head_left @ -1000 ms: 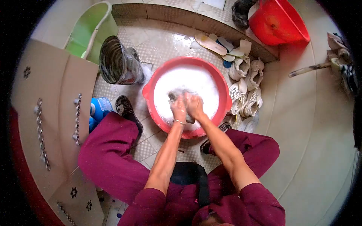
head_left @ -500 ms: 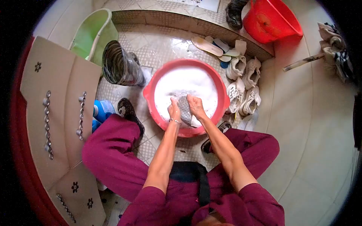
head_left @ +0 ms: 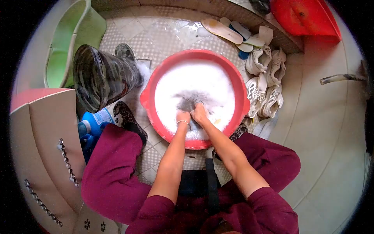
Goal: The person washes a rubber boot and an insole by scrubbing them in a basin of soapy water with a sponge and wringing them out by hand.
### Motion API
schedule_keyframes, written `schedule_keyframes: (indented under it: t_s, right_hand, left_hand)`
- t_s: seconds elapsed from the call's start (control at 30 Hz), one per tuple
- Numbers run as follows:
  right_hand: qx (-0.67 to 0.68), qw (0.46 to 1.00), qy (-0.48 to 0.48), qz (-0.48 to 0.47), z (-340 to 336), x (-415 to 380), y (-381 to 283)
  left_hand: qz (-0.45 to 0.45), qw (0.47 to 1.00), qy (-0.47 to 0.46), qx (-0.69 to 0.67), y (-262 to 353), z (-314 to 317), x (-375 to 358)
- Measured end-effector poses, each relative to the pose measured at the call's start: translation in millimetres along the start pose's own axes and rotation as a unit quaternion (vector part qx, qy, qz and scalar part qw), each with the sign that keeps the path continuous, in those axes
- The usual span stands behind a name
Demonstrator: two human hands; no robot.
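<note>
A red basin (head_left: 151, 80) full of white suds stands on the floor in front of me. In its near half, my left hand (head_left: 183, 116) and my right hand (head_left: 200, 114) are close together, both closed with fingers partly sunk in foam. Between and just below them shows a grey wet cloth-like thing (head_left: 194, 125), mostly hidden by suds and hands; I cannot tell its exact kind. Darker, thinner foam (head_left: 189, 102) lies just beyond my fingers.
White shoes (head_left: 268, 84) and loose insoles (head_left: 222, 32) lie right of the basin. To the left are a dark boot (head_left: 102, 78), a green bin (head_left: 87, 33), a blue bottle (head_left: 95, 121) and a cabinet (head_left: 46, 144). A red bucket (head_left: 304, 19) sits at back right.
My hands have drawn closer together and gone lower into the suds. The grey thing, plainly visible between them before, is now mostly under foam. The camera view has shifted closer.
</note>
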State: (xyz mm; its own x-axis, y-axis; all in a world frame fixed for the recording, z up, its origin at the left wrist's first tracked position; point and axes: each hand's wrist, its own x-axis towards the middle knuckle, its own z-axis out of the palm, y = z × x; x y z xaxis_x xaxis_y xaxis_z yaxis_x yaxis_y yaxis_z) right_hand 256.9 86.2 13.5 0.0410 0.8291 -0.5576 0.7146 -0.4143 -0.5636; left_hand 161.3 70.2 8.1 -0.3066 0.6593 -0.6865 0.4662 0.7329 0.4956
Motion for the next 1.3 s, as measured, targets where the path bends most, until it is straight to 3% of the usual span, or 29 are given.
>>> schedule_keyframes:
  t_s: [0.07, 0.13, 0.17, 0.2, 0.23, 0.27, 0.33, 0.37, 0.47, 0.5, 0.53, 0.6, 0.67, 0.7, 0.73, 0.8, 0.83, 0.87, 0.93, 0.97, 1.07, 1.13, 1.2, 1.23, 1.27, 1.3]
  right_hand:
    - [-0.038, 0.999, 0.017, -0.006, 3.9, -4.1, 3.7]
    - [0.12, 0.984, 0.069, -0.116, -11.5, -12.3, -12.1]
    - [0.042, 0.973, 0.133, -0.184, -15.8, -17.0, -21.1]
    - [0.041, 0.972, 0.136, -0.186, -24.5, -25.5, -30.8]
    - [0.033, 0.974, 0.114, -0.194, -36.6, -35.5, -42.8]
    - [0.024, 0.975, 0.091, -0.201, -48.0, -45.0, -53.7]
    - [0.029, 0.967, 0.116, -0.225, -61.8, -59.0, -69.1]
    - [0.06, 0.963, 0.136, -0.226, -66.2, -64.9, -76.0]
    - [0.072, 0.945, 0.168, -0.273, -70.4, -77.2, -85.5]
    - [0.046, 0.926, 0.173, -0.333, -70.2, -84.0, -88.6]
    - [0.021, 0.902, 0.179, -0.392, -68.5, -89.4, -91.8]
    - [0.034, 0.872, 0.224, -0.434, -65.3, -77.3, -90.2]
    - [-0.061, 0.933, 0.2, -0.291, -75.5, -58.9, -71.3]
    - [-0.026, 0.935, 0.214, -0.282, -80.7, -68.5, -84.1]
    - [-0.033, 0.929, 0.223, -0.293, -95.5, -70.3, -97.9]
    - [0.086, 0.912, 0.203, -0.347, -94.3, -108.7, -109.3]
    - [0.11, 0.87, 0.252, -0.409, -94.0, -109.9, -113.6]
    - [0.109, 0.867, 0.258, -0.412, -94.2, -92.3, -104.6]
    - [-0.097, 0.888, 0.263, -0.364, -90.2, -71.1, -71.9]
    - [0.037, 0.936, 0.22, -0.274, -90.4, -67.9, -63.3]
    - [0.085, 0.956, 0.198, -0.2, -103.5, -78.4, -74.5]
    - [0.095, 0.964, 0.193, -0.154, -102.0, -67.4, -69.8]
    - [0.064, 0.985, 0.115, -0.111, -96.8, -44.3, -56.9]
    - [0.083, 0.99, 0.07, -0.094, -93.5, -32.5, -50.9]
    - [0.085, 0.99, 0.066, -0.09, -88.4, -22.4, -44.2]
    - [0.086, 0.988, 0.005, -0.125, -84.4, -13.7, -38.2]
  left_hand:
    - [-0.073, 0.996, -0.013, -0.039, 4.0, -6.1, 0.3]
    - [-0.087, 0.995, -0.019, -0.051, 9.7, -7.1, 6.1]
    - [-0.059, 0.974, 0.036, -0.217, 15.6, -8.6, 3.5]
    - [-0.027, 0.922, 0.086, -0.376, 24.8, -11.7, -2.7]
    - [-0.061, 0.941, 0.04, -0.33, 67.7, -48.4, -36.2]
    - [-0.055, 0.941, 0.038, -0.332, 65.3, -48.1, -36.1]
    - [0.098, 0.945, -0.015, -0.311, 49.5, -42.4, -27.7]
    - [0.125, 0.894, 0.023, -0.43, 49.0, -33.2, -24.0]
    - [0.162, 0.926, 0.031, -0.341, 58.0, -48.2, -36.1]
    - [0.064, 0.861, -0.066, -0.5, 57.8, -53.6, -44.8]
    - [-0.004, 0.809, -0.091, -0.58, 67.0, -66.2, -54.4]
    - [0.042, 0.88, -0.032, -0.472, 92.2, -81.9, -90.6]
    - [0.068, 0.858, 0.005, -0.509, 99.3, -71.3, -95.0]
    - [0.095, 0.833, 0.038, -0.544, 100.2, -66.9, -93.7]
    - [0.087, 0.86, 0.028, -0.502, 93.9, -65.1, -83.8]
    - [0.072, 0.863, -0.042, -0.499, 92.1, -75.9, -83.3]
    - [0.082, 0.889, -0.086, -0.443, 93.7, -80.9, -91.5]
    - [0.088, 0.888, -0.087, -0.443, 99.4, -75.2, -87.4]
    - [0.129, 0.889, -0.021, -0.44, 92.8, -58.4, -94.4]
    - [0.134, 0.888, -0.022, -0.44, 96.2, -55.5, -87.6]
    - [0.023, 0.852, -0.048, -0.52, 96.2, -46.2, -76.8]
    - [0.024, 0.87, -0.041, -0.491, 86.2, -45.5, -56.1]
    - [0.001, 0.972, 0.021, -0.233, 71.6, -37.0, -29.8]
    - [0.036, 0.983, 0.065, -0.169, 64.0, -32.5, -21.3]
    - [0.032, 0.984, 0.064, -0.165, 57.0, -30.3, -8.6]
    - [0.003, 0.986, 0.082, -0.144, 54.1, -33.1, 0.7]
